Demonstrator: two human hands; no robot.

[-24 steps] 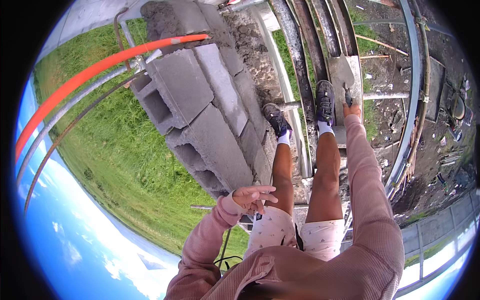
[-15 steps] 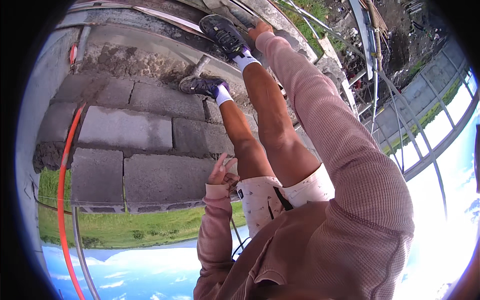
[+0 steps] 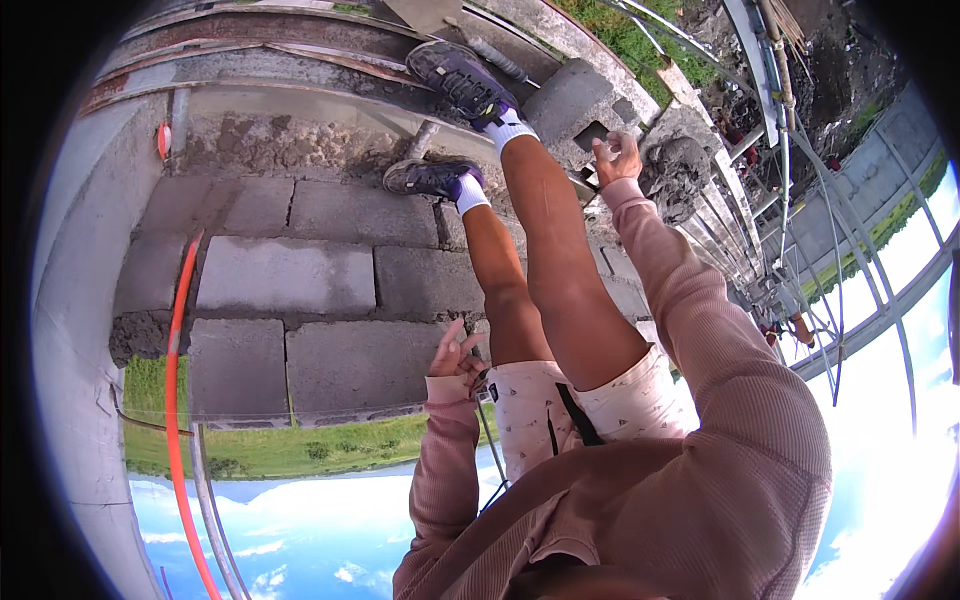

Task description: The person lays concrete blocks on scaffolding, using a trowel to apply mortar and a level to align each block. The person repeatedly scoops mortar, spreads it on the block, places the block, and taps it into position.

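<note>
My left hand (image 3: 452, 355) hangs beside my shorts, in front of the grey block wall (image 3: 360, 370), holding nothing, its index finger extended and the others loosely bent. My right hand (image 3: 616, 158) is raised with curled, separated fingers and nothing visible in them, beside a hollow concrete block (image 3: 567, 97) and a lump of wet mortar (image 3: 676, 176). A trowel (image 3: 491, 52) with a grey handle lies near the top, just beyond my upper shoe (image 3: 460, 82). My other shoe (image 3: 425, 178) rests at the edge of the blockwork.
An orange pipe (image 3: 177, 380) crosses the wall at left, beside a concrete column (image 3: 75, 340). Rusty steel channels (image 3: 230, 35) run along the top. Metal scaffold poles (image 3: 850, 250) fill the right side, above dirt and debris, with grass and sky beyond.
My right hand has let go of the trowel and moved down and right beside the hollow block and mortar. The view has swung round, showing the wall face on. My left hand stays by my shorts.
</note>
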